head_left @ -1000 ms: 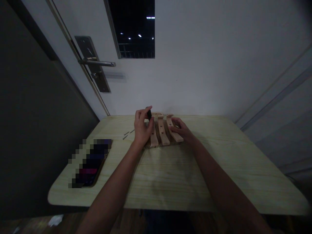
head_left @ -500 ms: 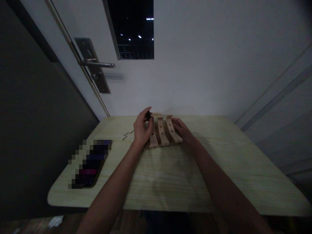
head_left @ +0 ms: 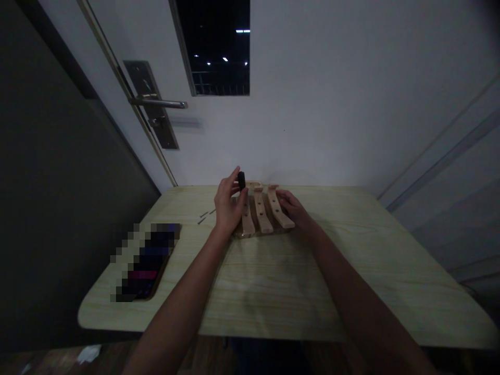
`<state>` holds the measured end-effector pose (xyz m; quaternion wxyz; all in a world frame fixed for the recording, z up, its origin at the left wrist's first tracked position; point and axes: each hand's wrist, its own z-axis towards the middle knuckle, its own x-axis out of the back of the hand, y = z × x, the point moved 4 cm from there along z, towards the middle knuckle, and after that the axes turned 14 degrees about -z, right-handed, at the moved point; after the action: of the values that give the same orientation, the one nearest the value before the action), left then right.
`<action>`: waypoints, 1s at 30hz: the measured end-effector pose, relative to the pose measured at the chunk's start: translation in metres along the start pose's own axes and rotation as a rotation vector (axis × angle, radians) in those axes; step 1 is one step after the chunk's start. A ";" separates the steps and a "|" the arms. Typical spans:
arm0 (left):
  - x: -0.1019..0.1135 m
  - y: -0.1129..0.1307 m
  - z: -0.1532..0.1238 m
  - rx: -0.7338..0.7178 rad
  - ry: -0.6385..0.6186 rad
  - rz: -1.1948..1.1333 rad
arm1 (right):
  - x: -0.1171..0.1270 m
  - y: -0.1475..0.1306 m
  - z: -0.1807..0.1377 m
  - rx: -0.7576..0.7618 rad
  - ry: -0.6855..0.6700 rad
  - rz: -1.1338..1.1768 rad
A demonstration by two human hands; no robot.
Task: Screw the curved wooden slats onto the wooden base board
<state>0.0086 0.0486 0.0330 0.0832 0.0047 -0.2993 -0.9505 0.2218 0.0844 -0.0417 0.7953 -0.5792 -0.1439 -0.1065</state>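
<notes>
My left hand (head_left: 229, 203) is closed on a small black block-shaped piece (head_left: 241, 180), which stands up between the thumb and fingers. Just beside that hand lies a wooden piece with holes (head_left: 247, 221), its far end covered by my thumb. Two more such curved wooden pieces follow to the right, a middle one (head_left: 262, 212) and a right one (head_left: 278, 209). They rest on a brownish base (head_left: 247, 236). At the right end, my right hand (head_left: 291, 204) curls its fingers against the side of the right piece or the base; its fingertips are partly hidden.
Several thin screws or nails (head_left: 202, 217) lie on the pale wooden table (head_left: 273, 297) left of my left hand. A phone (head_left: 150, 265) with a blurred screen is at the table's left. Behind the table stands a white door with a handle (head_left: 164, 104).
The black piece shows higher above my left thumb and more upright than before. My right hand keeps its place. The whole view has shifted slightly.
</notes>
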 end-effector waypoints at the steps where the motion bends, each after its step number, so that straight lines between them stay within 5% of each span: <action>1: -0.001 0.000 0.000 0.008 -0.012 -0.016 | 0.000 -0.001 0.000 0.000 -0.003 0.002; 30: -0.001 0.000 0.002 -0.009 -0.067 0.063 | 0.001 -0.008 -0.002 0.018 -0.009 0.010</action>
<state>0.0098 0.0496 0.0347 0.1032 -0.0370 -0.2976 -0.9484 0.2206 0.0800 -0.0342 0.8004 -0.5730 -0.1458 -0.0986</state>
